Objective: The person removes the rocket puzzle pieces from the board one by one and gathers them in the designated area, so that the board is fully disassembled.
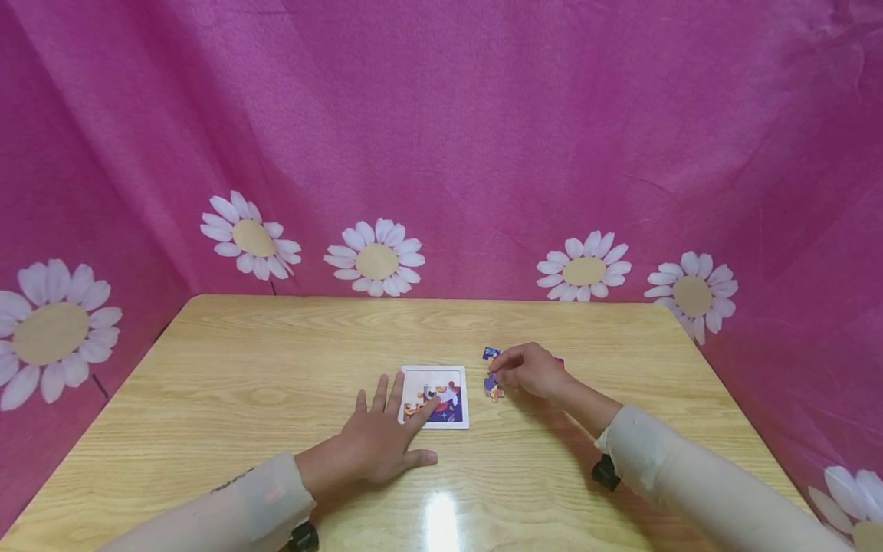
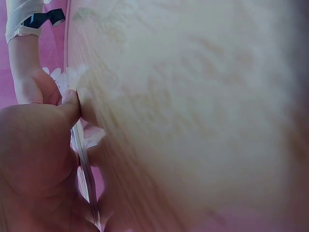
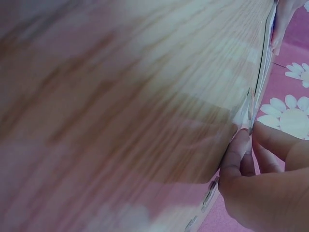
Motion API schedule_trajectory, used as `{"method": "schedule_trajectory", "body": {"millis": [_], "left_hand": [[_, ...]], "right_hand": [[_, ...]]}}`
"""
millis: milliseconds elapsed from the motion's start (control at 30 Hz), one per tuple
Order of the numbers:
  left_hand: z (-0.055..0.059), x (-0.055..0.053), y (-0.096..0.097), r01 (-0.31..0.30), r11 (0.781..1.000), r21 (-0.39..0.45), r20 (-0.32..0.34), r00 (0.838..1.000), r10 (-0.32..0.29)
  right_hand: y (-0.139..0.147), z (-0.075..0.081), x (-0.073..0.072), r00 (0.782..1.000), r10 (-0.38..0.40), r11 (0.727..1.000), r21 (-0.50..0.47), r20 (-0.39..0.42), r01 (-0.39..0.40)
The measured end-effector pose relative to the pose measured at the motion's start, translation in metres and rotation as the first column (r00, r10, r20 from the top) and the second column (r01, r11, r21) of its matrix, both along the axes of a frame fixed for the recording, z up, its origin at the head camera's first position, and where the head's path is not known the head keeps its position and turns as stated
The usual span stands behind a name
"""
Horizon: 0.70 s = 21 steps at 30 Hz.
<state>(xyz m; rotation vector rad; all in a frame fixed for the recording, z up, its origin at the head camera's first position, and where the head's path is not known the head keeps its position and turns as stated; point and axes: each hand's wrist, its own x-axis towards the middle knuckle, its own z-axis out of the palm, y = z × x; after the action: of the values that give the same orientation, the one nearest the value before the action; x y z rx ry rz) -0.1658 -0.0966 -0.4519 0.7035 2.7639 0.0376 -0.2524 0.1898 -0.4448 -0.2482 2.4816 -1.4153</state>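
A small square jigsaw puzzle [image 1: 434,376] with a white border lies on the table, its lower part filled with a purple, orange and white picture. My left hand [image 1: 378,445] spreads its fingers over the puzzle's left side, the index finger across the picture. Right of the puzzle, my right hand [image 1: 534,372] pinches a purple and orange jigsaw piece [image 1: 491,382] between thumb and fingers. In the right wrist view the jigsaw piece [image 3: 249,108] shows as a thin edge standing up from the fingertips. Another blue jigsaw piece [image 1: 490,353] lies just beyond these fingers.
A reddish-purple piece [image 1: 559,360] peeks out behind the right hand, mostly hidden. The wooden table [image 1: 276,345] has a bright light reflection near its front. A pink curtain [image 1: 441,153] with white daisies hangs around its back and sides.
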Motion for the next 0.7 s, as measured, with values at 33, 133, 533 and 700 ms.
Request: {"method": "schedule_trajectory", "body": {"millis": [33,133,533,700], "left_hand": [[0.0001,-0.0001,-0.0001,0.001,1.000,0.003,-0.001,1.000,-0.001],[0.0009,0.0002,0.0001,0.004,1.000,0.008,0.000,1.000,-0.004],[0.0034,0.0037,0.0006,-0.007,0.999,0.034,-0.010,1.000,0.007],[-0.0005,0.0015,0.0000,0.000,1.000,0.026,-0.012,1.000,0.001]], "right_hand": [[0.0000,-0.0001,0.0000,1.000,0.000,1.000,-0.004,0.002,0.000],[0.0005,0.0005,0.0005,1.000,0.000,1.000,-0.005,-0.001,0.000],[0.0017,0.0022,0.0021,0.999,-0.033,0.998,-0.045,0.017,0.033],[0.0010,0.0024,0.0008,1.000,-0.029,0.999,-0.025,0.008,0.029]]}}
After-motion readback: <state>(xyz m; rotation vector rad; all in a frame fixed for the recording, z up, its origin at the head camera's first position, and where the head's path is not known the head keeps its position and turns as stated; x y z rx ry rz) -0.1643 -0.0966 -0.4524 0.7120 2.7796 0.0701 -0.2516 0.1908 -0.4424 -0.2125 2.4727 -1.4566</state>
